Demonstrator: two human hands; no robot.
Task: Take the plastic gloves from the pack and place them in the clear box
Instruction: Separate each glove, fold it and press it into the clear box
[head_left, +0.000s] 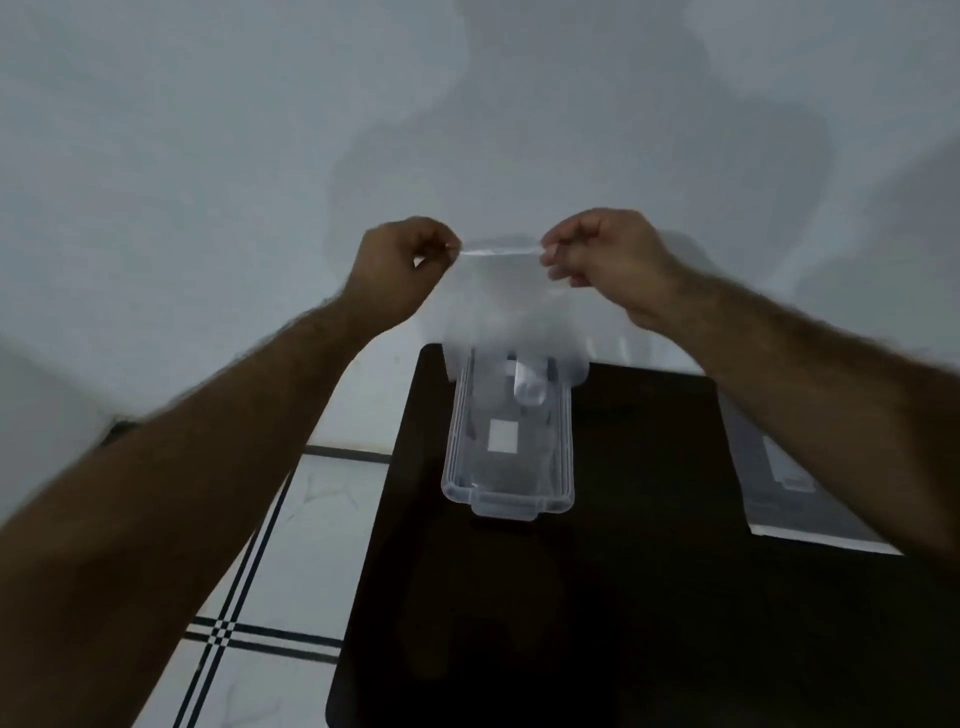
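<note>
Both my hands pinch one plastic glove (511, 306) by its cuff, left hand (402, 270) and right hand (605, 257) stretching it above the clear box (506, 499) on the dark table (597, 623).

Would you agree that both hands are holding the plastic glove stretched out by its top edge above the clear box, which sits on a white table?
Not quite: the table is dark, not white, as the head view shows. The rest holds: left hand and right hand pinch the plastic glove above the clear box.
</note>
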